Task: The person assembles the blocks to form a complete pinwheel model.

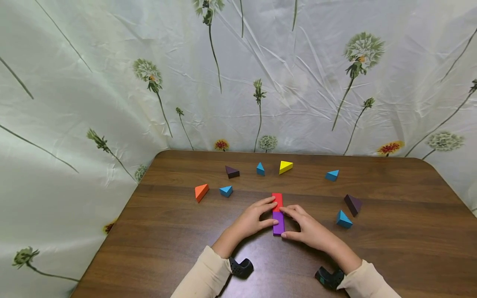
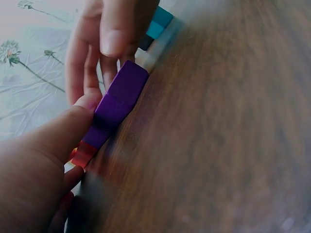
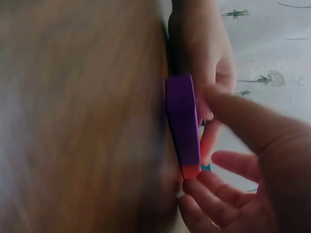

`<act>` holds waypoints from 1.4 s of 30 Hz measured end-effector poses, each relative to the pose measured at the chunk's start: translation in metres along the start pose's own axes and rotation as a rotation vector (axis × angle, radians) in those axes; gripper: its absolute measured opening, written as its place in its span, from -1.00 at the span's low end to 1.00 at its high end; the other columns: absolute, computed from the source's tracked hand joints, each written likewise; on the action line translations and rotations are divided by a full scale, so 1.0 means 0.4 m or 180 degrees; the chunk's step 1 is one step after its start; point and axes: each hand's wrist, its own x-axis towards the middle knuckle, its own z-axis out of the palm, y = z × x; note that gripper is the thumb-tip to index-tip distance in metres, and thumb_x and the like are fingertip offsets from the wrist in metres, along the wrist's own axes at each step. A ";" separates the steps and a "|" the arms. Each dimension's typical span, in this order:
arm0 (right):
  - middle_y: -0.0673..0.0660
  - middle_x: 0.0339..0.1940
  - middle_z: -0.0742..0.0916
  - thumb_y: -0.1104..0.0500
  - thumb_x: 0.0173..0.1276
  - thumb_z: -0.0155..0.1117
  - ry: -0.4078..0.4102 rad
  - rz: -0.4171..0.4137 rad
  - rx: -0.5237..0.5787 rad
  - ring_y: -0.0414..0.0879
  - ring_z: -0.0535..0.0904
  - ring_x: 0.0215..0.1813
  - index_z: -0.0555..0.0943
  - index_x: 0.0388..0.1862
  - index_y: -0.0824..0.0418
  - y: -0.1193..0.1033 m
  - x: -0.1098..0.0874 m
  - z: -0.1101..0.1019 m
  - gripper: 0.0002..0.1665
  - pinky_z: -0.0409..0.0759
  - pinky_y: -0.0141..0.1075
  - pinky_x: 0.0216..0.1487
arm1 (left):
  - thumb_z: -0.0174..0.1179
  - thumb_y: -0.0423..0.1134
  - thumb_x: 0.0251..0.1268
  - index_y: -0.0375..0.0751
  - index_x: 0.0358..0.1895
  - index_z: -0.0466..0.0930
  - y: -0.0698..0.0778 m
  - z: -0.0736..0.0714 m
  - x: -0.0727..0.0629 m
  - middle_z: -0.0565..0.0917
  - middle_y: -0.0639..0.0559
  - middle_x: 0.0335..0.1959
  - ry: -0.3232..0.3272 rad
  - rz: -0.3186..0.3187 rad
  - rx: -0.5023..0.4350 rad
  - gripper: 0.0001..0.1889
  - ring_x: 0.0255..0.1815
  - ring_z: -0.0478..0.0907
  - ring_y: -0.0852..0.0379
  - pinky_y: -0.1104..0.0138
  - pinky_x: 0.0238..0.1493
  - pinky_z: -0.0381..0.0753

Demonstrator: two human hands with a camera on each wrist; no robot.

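Note:
Near the middle of the table, a red rectangular block (image 1: pixel 279 199) and a purple rectangular block (image 1: pixel 278 229) lie end to end in one line, the red one farther away. My left hand (image 1: pixel 250 220) touches them from the left, its fingers at the red block and its thumb on the purple block. From the right, my right hand (image 1: pixel 310 231) has fingertips near the joint between the blocks and its thumb at the purple block's near corner. In the left wrist view the purple block (image 2: pixel 119 99) shows its end face; fingers partly hide the red block (image 2: pixel 83 154).
Triangular blocks lie around on the wooden table (image 1: pixel 406 231): an orange one (image 1: pixel 201 192), a yellow one (image 1: pixel 285 167), dark purple ones (image 1: pixel 353 205), and several blue ones (image 1: pixel 344 219). A floral curtain (image 1: pixel 298 82) hangs behind the table's far edge.

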 end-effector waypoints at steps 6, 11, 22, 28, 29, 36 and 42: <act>0.16 0.17 0.38 0.01 0.15 0.30 0.0084 0.0085 0.0040 0.06 0.38 0.12 0.26 0.29 0.26 -0.023 -0.002 -0.028 -0.22 0.42 -0.05 0.03 | 0.16 0.02 0.16 -0.17 0.22 0.37 -0.002 0.001 0.000 0.28 0.05 0.29 0.0018 0.0030 -0.0017 -0.42 0.27 0.20 0.13 0.29 0.22 0.20; 0.19 0.21 0.37 0.01 0.17 0.29 0.0287 0.0063 -0.0120 0.11 0.33 0.19 0.26 0.29 0.23 -0.035 -0.017 -0.058 -0.24 0.36 0.05 0.07 | 0.16 0.02 0.16 -0.17 0.22 0.37 -0.002 0.001 0.001 0.28 0.04 0.29 0.0021 0.0040 -0.0007 -0.42 0.28 0.19 0.14 0.30 0.22 0.19; 0.18 0.16 0.44 0.14 0.08 0.37 0.1040 -0.0170 -0.0667 0.08 0.34 0.16 0.27 0.27 0.25 -0.019 -0.092 -0.128 -0.21 0.36 0.02 0.01 | 0.19 0.00 0.15 -0.18 0.21 0.38 0.000 -0.001 -0.001 0.29 0.03 0.28 0.0004 -0.0016 -0.0014 -0.42 0.27 0.20 0.12 0.31 0.23 0.18; 0.19 0.17 0.43 0.15 0.09 0.36 0.1216 0.0098 -0.0668 0.12 0.35 0.14 0.26 0.29 0.20 0.004 -0.138 -0.146 -0.20 0.39 0.02 -0.06 | 0.19 0.00 0.14 -0.17 0.22 0.38 0.001 -0.001 0.000 0.29 0.03 0.28 -0.0007 -0.0049 -0.0035 -0.42 0.27 0.20 0.13 0.31 0.22 0.18; 0.19 0.17 0.42 0.14 0.10 0.35 0.1227 0.0157 -0.0654 0.13 0.35 0.14 0.25 0.30 0.19 0.008 -0.145 -0.148 -0.21 0.40 0.01 -0.06 | 0.19 0.01 0.14 -0.16 0.22 0.38 0.001 -0.001 0.000 0.29 0.04 0.28 -0.0009 -0.0056 -0.0041 -0.42 0.27 0.20 0.13 0.31 0.22 0.18; 0.20 0.15 0.42 0.15 0.11 0.35 0.1279 0.0269 -0.0624 0.15 0.37 0.11 0.26 0.27 0.26 0.047 -0.177 -0.146 -0.24 0.19 -0.69 0.02 | 0.18 0.02 0.14 -0.16 0.22 0.38 0.001 -0.001 -0.002 0.29 0.05 0.28 -0.0019 -0.0082 -0.0055 -0.42 0.28 0.19 0.14 0.31 0.23 0.18; 0.28 0.15 0.41 0.18 0.13 0.33 0.1324 0.0359 -0.0521 0.25 0.30 0.14 0.28 0.23 0.32 0.075 -0.189 -0.143 -0.29 0.32 0.08 -0.07 | 0.18 0.02 0.14 -0.15 0.22 0.38 -0.001 0.000 0.000 0.29 0.06 0.28 -0.0024 -0.0086 -0.0059 -0.42 0.28 0.19 0.15 0.32 0.23 0.17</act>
